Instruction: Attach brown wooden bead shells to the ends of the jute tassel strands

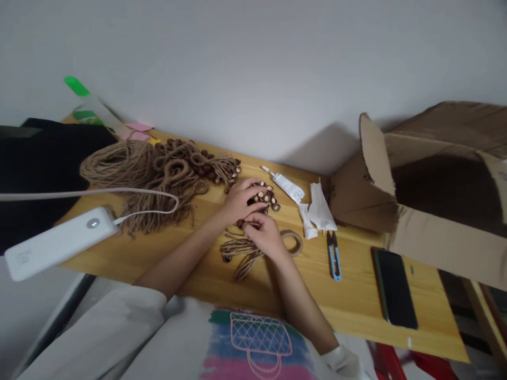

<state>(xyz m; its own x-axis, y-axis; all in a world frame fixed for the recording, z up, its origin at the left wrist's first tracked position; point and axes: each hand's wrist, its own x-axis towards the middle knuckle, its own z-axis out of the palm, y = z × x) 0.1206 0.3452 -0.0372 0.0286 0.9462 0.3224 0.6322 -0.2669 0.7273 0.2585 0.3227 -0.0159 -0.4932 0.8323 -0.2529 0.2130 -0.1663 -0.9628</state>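
Observation:
My left hand (238,202) rests over a small pile of brown, pale-faced, bead-like pieces (273,200), its fingers apart. Just below it, my right hand (263,232) has its fingertips pinched together; what lies between them is too small to make out. Under my right hand is a twine tassel (245,253) with loose strands, joined to a wrapped twine ring (295,244) on its right. A dark round piece (226,258) sits by the strand ends.
Coiled twine (119,163) and finished-looking tassels (152,211) are heaped at left, near a white power bank (59,243) with its cable. At right lie a glue tube (288,186), white packets (320,208), blue thread snips (335,258), a phone (394,287) and a cardboard box (356,195).

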